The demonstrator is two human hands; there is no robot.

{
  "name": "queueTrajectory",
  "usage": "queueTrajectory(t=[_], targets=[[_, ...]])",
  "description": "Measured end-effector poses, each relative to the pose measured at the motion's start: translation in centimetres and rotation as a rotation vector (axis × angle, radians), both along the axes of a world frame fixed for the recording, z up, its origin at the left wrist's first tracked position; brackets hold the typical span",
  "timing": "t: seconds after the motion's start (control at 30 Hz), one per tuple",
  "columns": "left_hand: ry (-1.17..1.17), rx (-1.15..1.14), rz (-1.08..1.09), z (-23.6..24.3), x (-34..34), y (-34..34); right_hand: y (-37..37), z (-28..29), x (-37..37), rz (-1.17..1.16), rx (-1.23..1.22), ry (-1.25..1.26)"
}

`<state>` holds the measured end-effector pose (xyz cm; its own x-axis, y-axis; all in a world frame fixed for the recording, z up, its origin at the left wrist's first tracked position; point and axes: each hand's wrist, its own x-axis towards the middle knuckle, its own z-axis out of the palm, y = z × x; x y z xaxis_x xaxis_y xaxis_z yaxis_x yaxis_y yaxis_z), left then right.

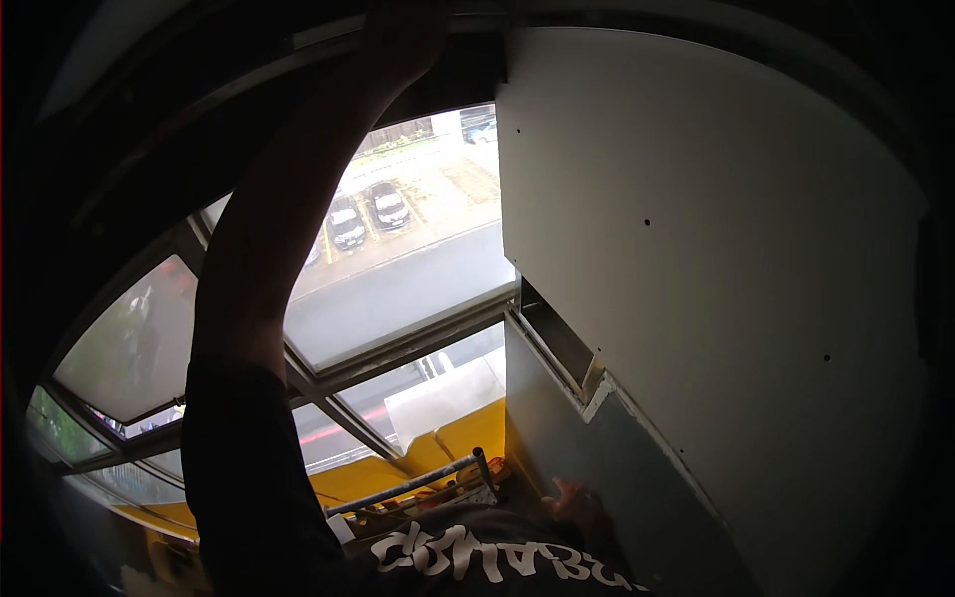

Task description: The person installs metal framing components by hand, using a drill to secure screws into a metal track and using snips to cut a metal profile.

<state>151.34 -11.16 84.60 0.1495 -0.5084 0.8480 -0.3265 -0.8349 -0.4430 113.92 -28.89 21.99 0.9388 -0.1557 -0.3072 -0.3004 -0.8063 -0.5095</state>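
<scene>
While the left arm [244, 298] reaches up past the window [398, 269], the left hand [406, 40] is raised near the upper left corner of a large pale board [696, 249]. That hand is lost in deep shadow, so I cannot tell how far its fingers are bent or whether it grips or touches anything.

The right hand [575, 502] is low, beside the grey wall [587, 468] that lies below the board's lower left edge. Its fingers look parted and loosely curved, and it holds nothing that shows; whether the fingertips touch the wall is unclear.

The board stands to the right of the window, with small dark holes scattered over its face. A narrow gap [557, 343] opens between its lower left edge and the wall, whose own top edge is rough and whitish. To the left of the right hand, a metal rail [408, 486] runs in front of a yellow panel [438, 443]. Parked cars [389, 205] show through the glass.
</scene>
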Motion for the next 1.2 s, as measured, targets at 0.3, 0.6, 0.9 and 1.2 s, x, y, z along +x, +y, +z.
queueTrajectory(t=[0.3, 0.6, 0.9, 1.2], targets=[[-0.077, 0.003, 0.053, -1.1, 5.6, -5.2, -4.7, -3.1, 1.1, 0.014, 0.056, -0.057], [-0.353, -0.082, -0.22, -2.0, 10.0, -5.4, -6.1, -4.4, 2.1, 0.109, -0.162, -0.18], [-0.3, -0.01, -0.084, -1.9, 9.0, -6.1, -3.7, -0.5, 4.3, 0.071, -0.02, -0.005], [-0.394, 0.043, -0.089, -1.7, 8.3, -5.7, -4.6, -1.1, 3.9, 0.07, -0.047, 0.023]])
